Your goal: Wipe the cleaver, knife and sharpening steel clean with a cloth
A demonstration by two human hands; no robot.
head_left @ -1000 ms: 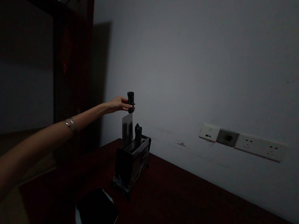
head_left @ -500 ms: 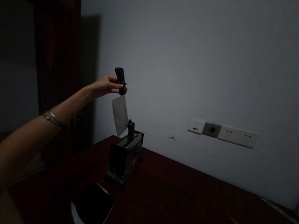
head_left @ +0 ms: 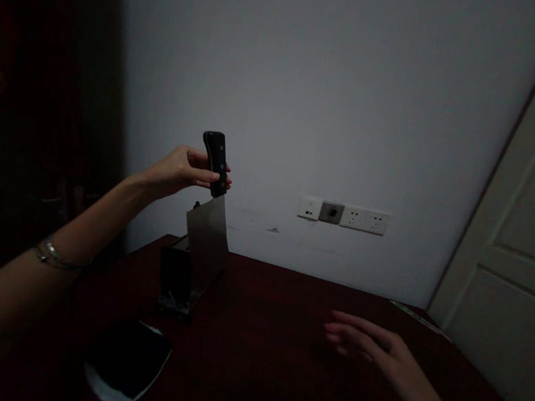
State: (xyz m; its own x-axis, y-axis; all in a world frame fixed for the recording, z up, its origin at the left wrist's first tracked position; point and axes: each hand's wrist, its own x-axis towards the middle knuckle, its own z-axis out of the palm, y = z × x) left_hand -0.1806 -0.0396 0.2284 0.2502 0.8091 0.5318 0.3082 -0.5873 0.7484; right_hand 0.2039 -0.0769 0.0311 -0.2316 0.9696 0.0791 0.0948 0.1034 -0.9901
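Where the left forearm (head_left: pixel 106 220) slants in from the lower left, a silvery metal bracelet (head_left: pixel 58 258) rings it. To its right, a dark, rounded thing with a whitish rim (head_left: pixel 120 399), too dim to identify, lies on the dark red-brown table (head_left: pixel 272 335). Beyond it stands a black, box-shaped holder (head_left: pixel 174 274), partly hidden from view. The left hand (head_left: pixel 184 171) pinches, between thumb and fingers, the black, riveted handle of a broad, grey metal cleaver (head_left: pixel 211 215), whose blade hangs downward in front of the holder.

Because the grip sits low on the handle, the wide blade could twist or swing and knock the holder; slackening fingers could let it drop onto the tabletop. Whether blade and holder touch cannot be told from this angle.

The cleaver is thus in the left hand's grasp, its blade just below those fingers and well apart from the right hand. Farther right, white and grey sockets (head_left: pixel 343 216) line the pale wall (head_left: pixel 288 96). The right hand (head_left: pixel 367 343) holds nothing visible, its fingers loosely extended leftward over the table. Rightmost is a pale, panelled door (head_left: pixel 534 233).
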